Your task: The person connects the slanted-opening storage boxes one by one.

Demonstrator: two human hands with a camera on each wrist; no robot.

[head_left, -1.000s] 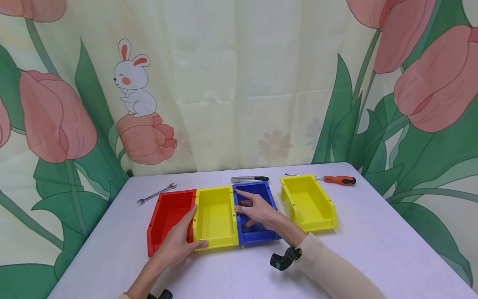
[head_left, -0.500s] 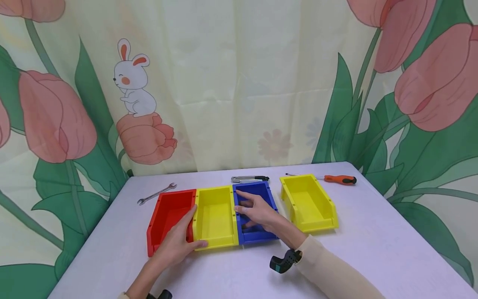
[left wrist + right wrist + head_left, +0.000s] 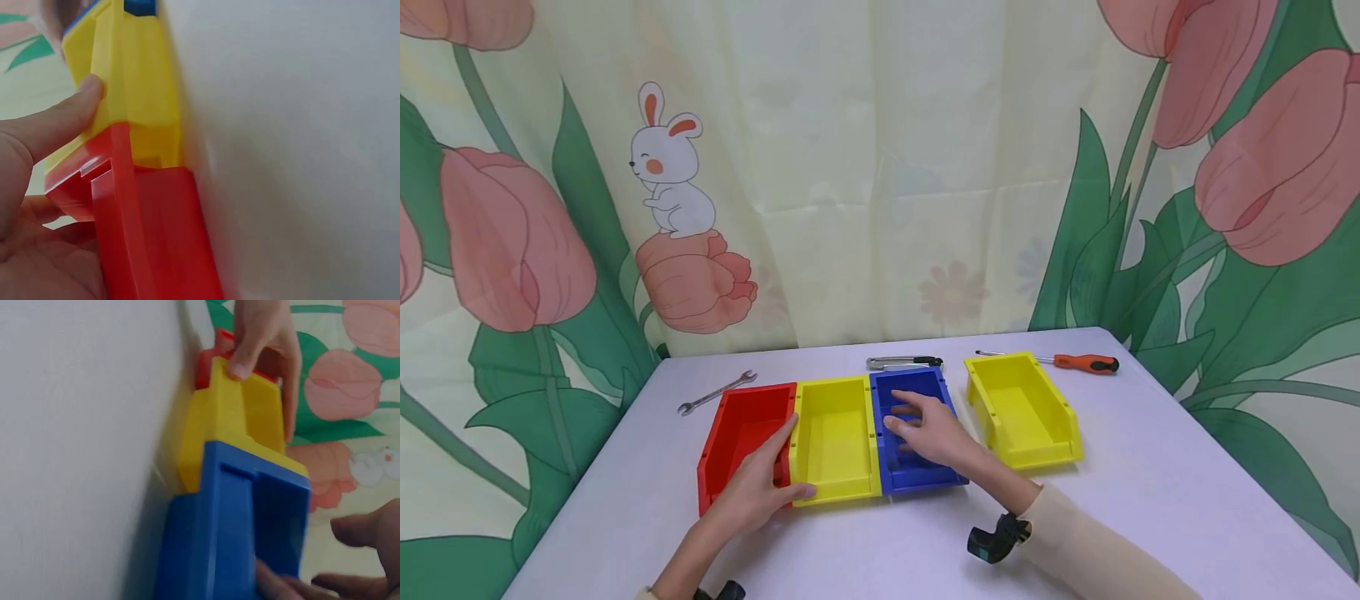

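In the head view, a red bin (image 3: 740,429), a yellow bin (image 3: 837,425) and a blue bin (image 3: 922,479) stand side by side, touching. My left hand (image 3: 752,492) holds the yellow bin by its left side, where it meets the red one. Its thumb (image 3: 78,111) lies on the yellow front rim in the left wrist view, and its other fingers reach into the red bin. Over the blue bin hovers my right hand (image 3: 936,429), fingers spread and loosely bent, gripping nothing. The right wrist view shows these fingers partly cut off at the frame's edge.
A second yellow bin (image 3: 1022,412) stands apart on the right. Behind it lies a screwdriver (image 3: 1082,362) with an orange handle. A utility knife (image 3: 904,362) lies behind the blue bin, and a wrench (image 3: 717,393) at the back left. A curtain (image 3: 880,208) hangs behind the table.
My right hand has come away from the blue bin's left wall and shifted slightly right, its fingers loosening. The left hand and the bins keep their places.
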